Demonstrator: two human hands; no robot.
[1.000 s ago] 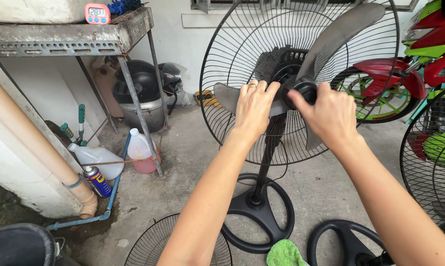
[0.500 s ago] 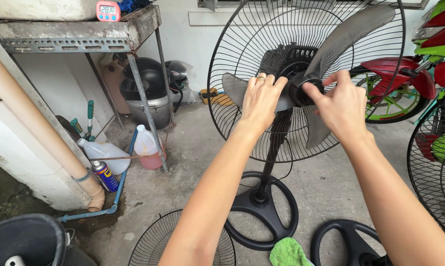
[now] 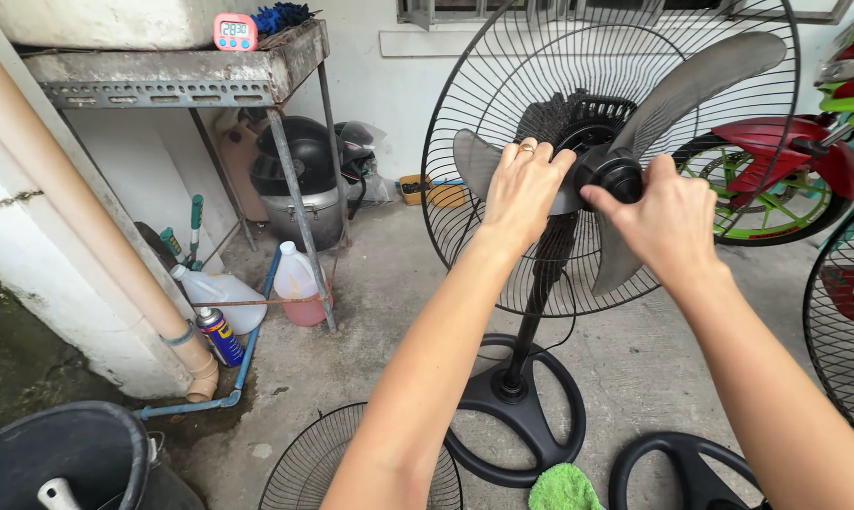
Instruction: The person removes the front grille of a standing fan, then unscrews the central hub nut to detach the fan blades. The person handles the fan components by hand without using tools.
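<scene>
Right hand pinches round black plastic blade-lock cap at hub centre of wire rear guard. Left hand clamps translucent grey fan blade. Step: cap turning; next needs blade braced.

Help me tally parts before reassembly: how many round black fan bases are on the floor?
2. One base sits under the standing fan the hands are working on; the other base lies at the bottom right, cut off by the frame edge. More may lie out of view.
</scene>
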